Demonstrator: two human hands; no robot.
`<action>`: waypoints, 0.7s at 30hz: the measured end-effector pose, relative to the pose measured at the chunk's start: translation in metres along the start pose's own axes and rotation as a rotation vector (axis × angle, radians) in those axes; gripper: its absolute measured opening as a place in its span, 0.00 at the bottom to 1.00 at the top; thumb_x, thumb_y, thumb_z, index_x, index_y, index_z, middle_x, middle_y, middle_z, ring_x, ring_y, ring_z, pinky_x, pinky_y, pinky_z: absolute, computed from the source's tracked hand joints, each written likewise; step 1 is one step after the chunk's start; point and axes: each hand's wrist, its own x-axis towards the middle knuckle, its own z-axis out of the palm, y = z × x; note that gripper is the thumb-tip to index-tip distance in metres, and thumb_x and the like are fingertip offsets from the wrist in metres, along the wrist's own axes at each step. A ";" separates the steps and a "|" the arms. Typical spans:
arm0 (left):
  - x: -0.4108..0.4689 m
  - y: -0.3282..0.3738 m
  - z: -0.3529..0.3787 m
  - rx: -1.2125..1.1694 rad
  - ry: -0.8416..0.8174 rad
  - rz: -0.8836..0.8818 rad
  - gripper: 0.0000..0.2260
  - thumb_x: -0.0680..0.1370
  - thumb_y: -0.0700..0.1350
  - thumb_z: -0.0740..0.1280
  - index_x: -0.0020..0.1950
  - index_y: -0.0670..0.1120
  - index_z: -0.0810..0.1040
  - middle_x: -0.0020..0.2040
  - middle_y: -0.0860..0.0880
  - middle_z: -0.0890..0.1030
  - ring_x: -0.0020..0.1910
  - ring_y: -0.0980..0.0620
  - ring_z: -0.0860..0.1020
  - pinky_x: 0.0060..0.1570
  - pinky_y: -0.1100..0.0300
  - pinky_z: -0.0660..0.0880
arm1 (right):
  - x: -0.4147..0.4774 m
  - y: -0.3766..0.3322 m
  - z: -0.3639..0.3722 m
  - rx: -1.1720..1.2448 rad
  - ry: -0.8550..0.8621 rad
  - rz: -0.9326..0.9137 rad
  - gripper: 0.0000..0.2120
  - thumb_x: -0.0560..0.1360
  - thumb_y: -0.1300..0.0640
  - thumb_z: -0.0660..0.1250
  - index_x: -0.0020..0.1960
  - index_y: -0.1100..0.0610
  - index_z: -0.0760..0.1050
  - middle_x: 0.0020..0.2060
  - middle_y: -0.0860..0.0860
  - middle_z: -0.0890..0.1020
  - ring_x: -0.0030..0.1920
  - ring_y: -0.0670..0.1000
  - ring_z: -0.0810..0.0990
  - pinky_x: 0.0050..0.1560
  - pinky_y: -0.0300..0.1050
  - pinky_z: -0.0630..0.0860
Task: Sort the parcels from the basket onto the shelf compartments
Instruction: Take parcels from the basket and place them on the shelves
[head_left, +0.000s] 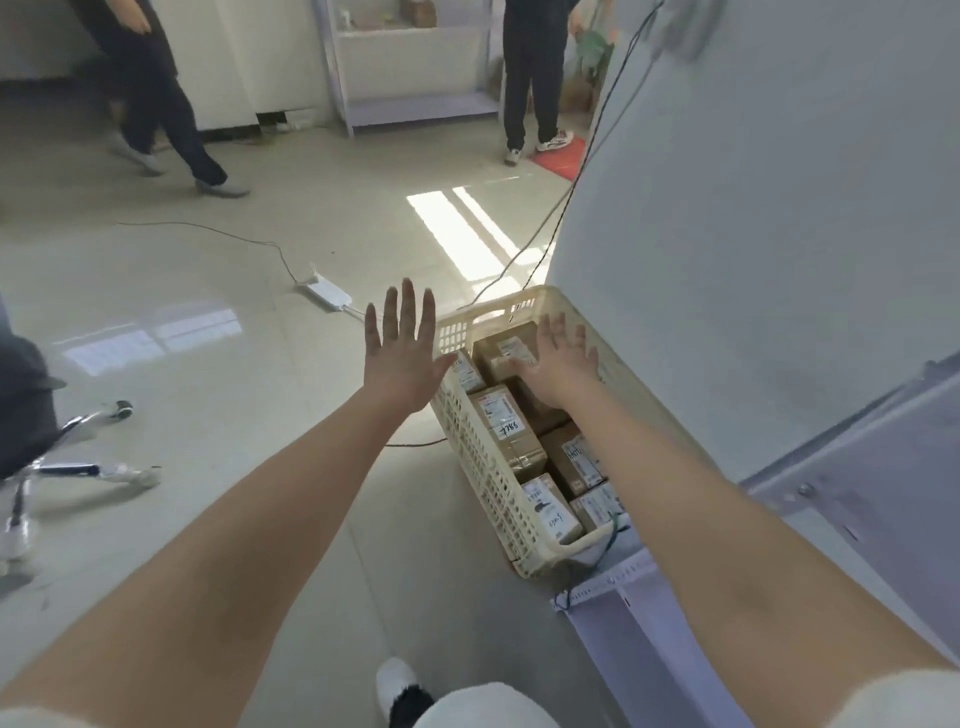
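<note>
So, biggest thing first: the tiled floor (218, 291) is wide open to the left of the basket and ahead of it, w/ only a chair base (88, 462) at the far left edge and two ppl (535, 78) standing well back by a far shelf (415, 109). The right side is boxed in by a white wall (753, 234) that runs along the basket's right side, touching or nearly, can't tell. The near shelf (883, 493), pale purple metal, sits at bottom right, its lower corner just beside the basket's near end.

The basket (467, 436) is cream slotted plastic, on the floor. Its long axis points away from the person and leans a bit left in the head view, approx parallel to the wall foot. The top is open, so up and left are the free sides.

Inside, the parcels (571, 457) are brown boxes w/ white labels facing up, packed approx two abreast down the length. The one marked 7766 (506, 431) lies flat, long side along the basket's long axis. The far parcel (498, 345) sits at the far end.

The right hand (558, 364) is over that far parcel, fingers spread wide, gripping nothing; can't tell if it touches. The left hand (402, 358) hovers outside the basket's left rim near the far corner, fingers straight and fanned, empty.

Smallest: a white power strip (324, 293) on the floor beyond the left hand, cable (208, 228) trailing left.
</note>
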 end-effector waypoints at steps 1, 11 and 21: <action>0.017 -0.003 0.001 -0.010 -0.013 0.011 0.36 0.81 0.63 0.48 0.79 0.45 0.34 0.78 0.42 0.32 0.77 0.43 0.34 0.73 0.44 0.33 | 0.010 -0.001 -0.002 0.016 -0.007 0.020 0.40 0.80 0.35 0.48 0.79 0.54 0.31 0.77 0.54 0.33 0.77 0.61 0.34 0.76 0.63 0.40; 0.163 0.010 0.044 -0.066 -0.165 0.177 0.36 0.81 0.63 0.47 0.79 0.44 0.34 0.78 0.42 0.33 0.78 0.43 0.34 0.75 0.44 0.36 | 0.115 0.042 0.018 0.172 -0.145 0.316 0.41 0.78 0.31 0.45 0.79 0.53 0.33 0.78 0.53 0.34 0.77 0.60 0.32 0.74 0.63 0.34; 0.295 0.048 0.095 0.011 -0.383 0.313 0.35 0.82 0.62 0.48 0.79 0.42 0.36 0.79 0.41 0.36 0.78 0.42 0.38 0.75 0.44 0.37 | 0.205 0.090 0.032 0.412 -0.241 0.539 0.41 0.79 0.32 0.47 0.79 0.53 0.33 0.78 0.53 0.35 0.77 0.61 0.34 0.75 0.63 0.38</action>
